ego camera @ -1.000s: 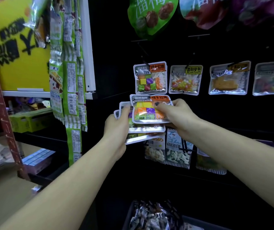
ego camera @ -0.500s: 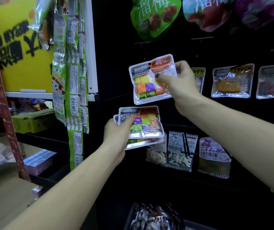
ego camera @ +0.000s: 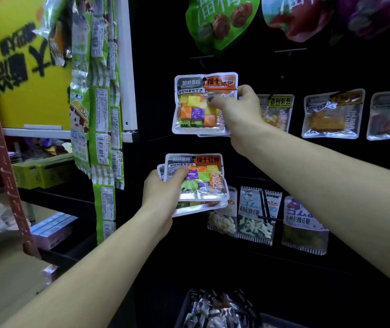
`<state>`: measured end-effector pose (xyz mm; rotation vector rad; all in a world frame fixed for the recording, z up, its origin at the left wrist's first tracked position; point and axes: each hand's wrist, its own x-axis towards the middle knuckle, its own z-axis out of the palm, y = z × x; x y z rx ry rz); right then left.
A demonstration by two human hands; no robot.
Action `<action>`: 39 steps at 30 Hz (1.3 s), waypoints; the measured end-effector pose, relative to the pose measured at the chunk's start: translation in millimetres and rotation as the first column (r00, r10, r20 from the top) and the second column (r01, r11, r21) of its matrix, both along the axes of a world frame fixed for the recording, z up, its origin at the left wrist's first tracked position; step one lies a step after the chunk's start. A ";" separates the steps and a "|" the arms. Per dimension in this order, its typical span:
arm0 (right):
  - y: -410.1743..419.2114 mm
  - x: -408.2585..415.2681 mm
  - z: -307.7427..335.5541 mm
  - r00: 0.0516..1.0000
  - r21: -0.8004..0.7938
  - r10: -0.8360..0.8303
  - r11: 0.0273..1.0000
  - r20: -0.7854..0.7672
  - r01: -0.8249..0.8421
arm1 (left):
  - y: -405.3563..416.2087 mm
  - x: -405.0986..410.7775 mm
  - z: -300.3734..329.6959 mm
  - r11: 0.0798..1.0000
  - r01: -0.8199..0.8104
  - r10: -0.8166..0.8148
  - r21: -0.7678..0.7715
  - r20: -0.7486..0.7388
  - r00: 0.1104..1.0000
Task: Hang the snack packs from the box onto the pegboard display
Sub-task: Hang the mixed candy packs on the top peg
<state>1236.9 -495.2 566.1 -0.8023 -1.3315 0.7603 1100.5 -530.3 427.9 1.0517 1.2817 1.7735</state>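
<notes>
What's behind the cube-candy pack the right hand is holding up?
Behind the raised pack, pinched by the right hand, one more pack's edge peeks out along its bottom. Its face, and any peg, are covered.

Two bare forearms, no sleeves visible up to the frame edge. No watch, bracelets, rings or gloves seen. Right hand (ego camera: 239, 114) thumbnail has dark polish. Left hand (ego camera: 163, 192) nails not visible.

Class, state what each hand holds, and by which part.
Right hand: clear candy-cube pack, right edge. Left hand: stack of same packs, left edge.
</notes>
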 end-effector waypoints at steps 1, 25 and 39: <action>1.2 0.2 -1.0 1.000 -0.001 -0.003 1.000 0.007 0.003 | 0.4 -0.1 -0.8 1.000 0.000 0.000 0.010 -0.010 1.000; 72.3 14.7 -4.9 0.975 -0.326 -0.039 0.939 0.217 0.110 | 25.0 -5.3 -18.5 1.000 -0.001 0.000 0.017 0.034 0.999; -13.0 53.5 -57.2 0.778 -0.546 0.462 0.816 0.425 -0.187 | -1.4 4.1 9.3 0.998 0.002 -0.002 0.061 -0.004 1.000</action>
